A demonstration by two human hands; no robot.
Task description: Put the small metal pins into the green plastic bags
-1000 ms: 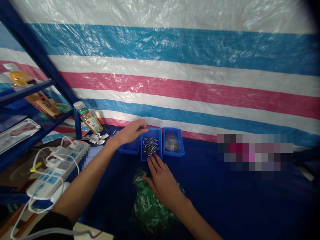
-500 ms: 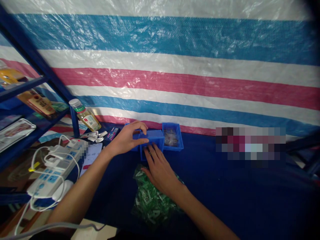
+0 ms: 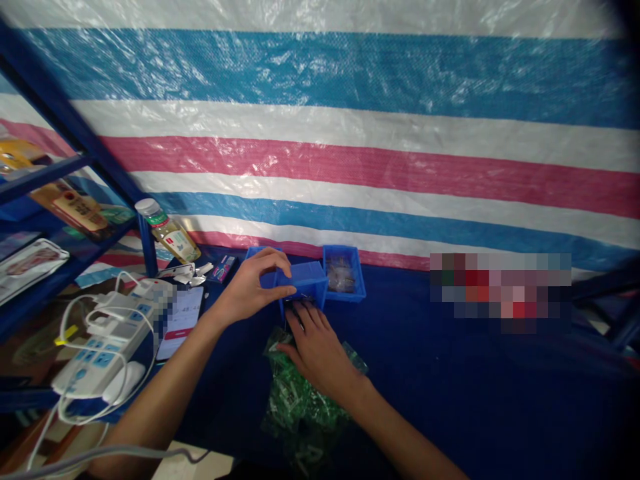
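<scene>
A small blue plastic bin (image 3: 306, 275) is tipped so that its mouth faces me. At its left side, my left hand (image 3: 253, 287) curves its thumb and fingers around the edge. My right hand (image 3: 320, 343) lies palm down in front of the mouth, fingers stretched out, with the fingertips at the opening. Small dark pieces (image 3: 296, 305) show at the fingertips, too small to name. Under the right hand lies a clear plastic bag of green items (image 3: 295, 400), partly covered by that hand. What is under the right palm is hidden.
Another blue bin (image 3: 345, 273) with clear-bagged parts stands to the right, and a third (image 3: 255, 252) is partly hidden behind my left hand. On the left are a phone (image 3: 181, 323), a power strip (image 3: 113, 337) with cables, a bottle (image 3: 170, 233) and a blue shelf frame (image 3: 117, 193).
My right hand has drawn back slightly toward me from inside the bin, and dark pieces now show near its fingertips. My left hand stays at the bin's side, nearly still.
</scene>
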